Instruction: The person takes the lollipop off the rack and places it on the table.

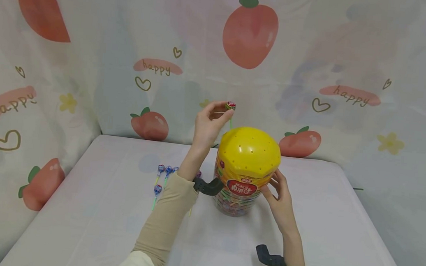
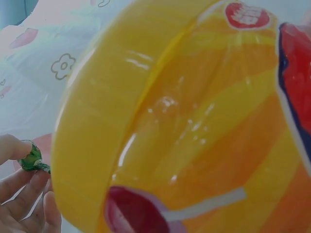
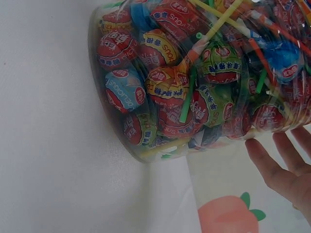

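Observation:
Thumb and fingers of my left hand [image 1: 211,122] pinch a green-wrapped lollipop [image 1: 231,106] by its candy end, with its green stick pointing down behind the jar's lid. That lollipop [image 2: 30,158] shows at the far left of the left wrist view. A large clear jar [image 1: 235,204] of wrapped lollipops stands on the table under a domed yellow lid [image 1: 250,148] with small holes. Against the jar's right side rest the fingertips of my right hand [image 1: 281,201]. In the right wrist view, the fingers [image 3: 265,162] are extended along the jar wall.
Several blue-wrapped lollipops [image 1: 157,189] lie on the white table [image 1: 110,216] left of the jar, some hidden behind my left forearm. A dark wrist camera mount [image 1: 208,186] on my left arm overlaps the jar. A fruit-printed cloth [image 1: 205,25] hangs behind the table.

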`<state>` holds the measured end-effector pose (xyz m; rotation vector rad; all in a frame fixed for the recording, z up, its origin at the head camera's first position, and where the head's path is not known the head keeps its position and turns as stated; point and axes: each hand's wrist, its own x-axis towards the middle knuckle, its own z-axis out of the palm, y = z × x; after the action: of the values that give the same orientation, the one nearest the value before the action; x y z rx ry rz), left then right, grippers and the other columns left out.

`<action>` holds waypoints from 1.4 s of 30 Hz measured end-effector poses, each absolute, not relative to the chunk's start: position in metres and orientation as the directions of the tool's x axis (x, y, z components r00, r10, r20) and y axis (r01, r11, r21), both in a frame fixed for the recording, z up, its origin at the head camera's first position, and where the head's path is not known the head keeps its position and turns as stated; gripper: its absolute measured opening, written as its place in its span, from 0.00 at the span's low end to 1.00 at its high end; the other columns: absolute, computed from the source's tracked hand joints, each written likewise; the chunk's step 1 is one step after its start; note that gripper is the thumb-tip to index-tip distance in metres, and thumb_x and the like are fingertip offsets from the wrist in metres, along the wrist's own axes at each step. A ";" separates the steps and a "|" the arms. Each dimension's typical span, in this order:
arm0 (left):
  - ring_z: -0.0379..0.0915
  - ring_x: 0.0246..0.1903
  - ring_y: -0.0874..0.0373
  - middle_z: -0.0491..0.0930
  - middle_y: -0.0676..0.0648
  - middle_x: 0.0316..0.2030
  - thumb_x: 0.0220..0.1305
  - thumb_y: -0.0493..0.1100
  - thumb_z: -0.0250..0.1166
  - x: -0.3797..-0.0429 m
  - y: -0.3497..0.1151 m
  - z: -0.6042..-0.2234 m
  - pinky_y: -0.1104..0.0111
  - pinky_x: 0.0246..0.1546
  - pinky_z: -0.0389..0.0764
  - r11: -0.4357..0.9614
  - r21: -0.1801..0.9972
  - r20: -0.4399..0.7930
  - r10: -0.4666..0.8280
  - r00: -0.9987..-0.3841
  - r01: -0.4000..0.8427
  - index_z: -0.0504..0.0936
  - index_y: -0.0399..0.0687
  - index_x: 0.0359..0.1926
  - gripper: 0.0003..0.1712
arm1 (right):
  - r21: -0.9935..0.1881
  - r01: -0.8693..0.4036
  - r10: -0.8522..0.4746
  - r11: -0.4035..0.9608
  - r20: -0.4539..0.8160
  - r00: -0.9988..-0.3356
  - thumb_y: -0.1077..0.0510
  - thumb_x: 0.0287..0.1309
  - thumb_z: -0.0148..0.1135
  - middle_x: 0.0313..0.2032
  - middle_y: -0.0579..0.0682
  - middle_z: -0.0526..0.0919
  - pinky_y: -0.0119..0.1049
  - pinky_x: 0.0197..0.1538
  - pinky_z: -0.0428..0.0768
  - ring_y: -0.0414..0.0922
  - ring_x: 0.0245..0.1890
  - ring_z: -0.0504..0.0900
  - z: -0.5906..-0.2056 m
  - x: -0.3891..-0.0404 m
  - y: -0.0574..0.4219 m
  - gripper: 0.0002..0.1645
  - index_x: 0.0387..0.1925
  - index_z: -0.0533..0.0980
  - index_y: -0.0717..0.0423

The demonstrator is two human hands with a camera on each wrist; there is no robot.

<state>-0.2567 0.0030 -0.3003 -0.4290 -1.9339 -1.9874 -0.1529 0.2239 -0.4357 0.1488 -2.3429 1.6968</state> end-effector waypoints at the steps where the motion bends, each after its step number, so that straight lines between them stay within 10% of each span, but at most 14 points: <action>1: 0.77 0.40 0.54 0.82 0.40 0.46 0.62 0.42 0.65 -0.256 0.002 -0.301 0.73 0.42 0.75 -0.021 0.896 0.442 -0.033 -0.896 0.443 0.81 0.43 0.52 0.17 | -0.921 -0.223 0.061 0.319 0.255 -0.965 0.60 0.65 0.55 0.69 0.58 0.59 0.69 0.63 0.62 0.59 0.69 0.59 -0.436 -0.153 0.224 0.40 0.74 0.50 0.50; 42: 0.74 0.32 0.64 0.79 0.55 0.35 0.58 0.44 0.70 -0.194 -0.083 -0.405 0.75 0.31 0.74 0.024 0.994 0.108 -0.240 -0.965 0.106 0.83 0.47 0.47 0.15 | -0.921 -0.220 0.058 0.323 0.251 -0.966 0.60 0.66 0.55 0.70 0.59 0.57 0.69 0.63 0.62 0.60 0.69 0.59 -0.434 -0.152 0.223 0.40 0.74 0.49 0.50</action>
<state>-0.1938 -0.0833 -0.4052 0.1389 -2.0544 -2.0320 -0.1522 0.2232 -0.4341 0.1468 -2.3508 1.6946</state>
